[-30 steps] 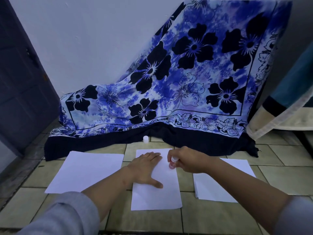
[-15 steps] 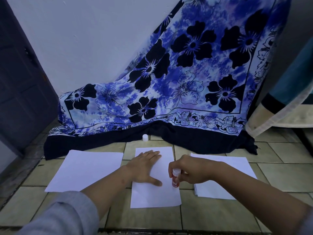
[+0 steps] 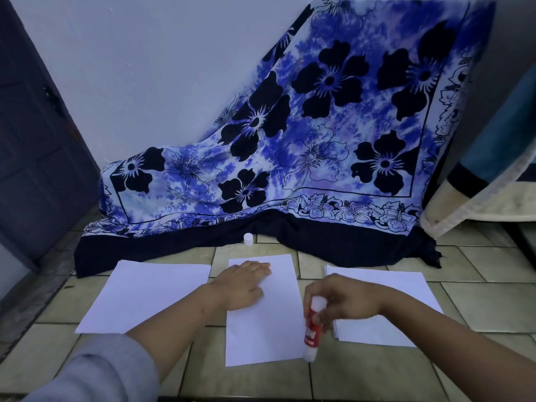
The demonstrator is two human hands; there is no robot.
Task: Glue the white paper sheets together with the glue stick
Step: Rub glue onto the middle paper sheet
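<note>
A white paper sheet [image 3: 264, 332] lies upright on the tiled floor in front of me. My left hand [image 3: 242, 285] rests flat on its upper left part, fingers together. My right hand [image 3: 342, 300] grips a red and white glue stick [image 3: 312, 332], whose tip touches the sheet's right edge near the lower corner. Another white sheet [image 3: 145, 294] lies to the left. A stack of white sheets [image 3: 406, 285] lies to the right, partly under my right forearm. The glue stick's white cap [image 3: 248, 238] stands on the floor behind the middle sheet.
A blue flowered cloth [image 3: 304, 158] drapes from the wall down to the floor just behind the sheets. A dark door [image 3: 32, 146] stands at the left. A mattress edge [image 3: 478, 198] is at the right. Tiled floor [image 3: 478, 297] shows around the papers.
My right hand has drawn the glue stick down the middle sheet's right edge, from near the top toward the lower corner. My left hand has stayed pressed on the sheet.
</note>
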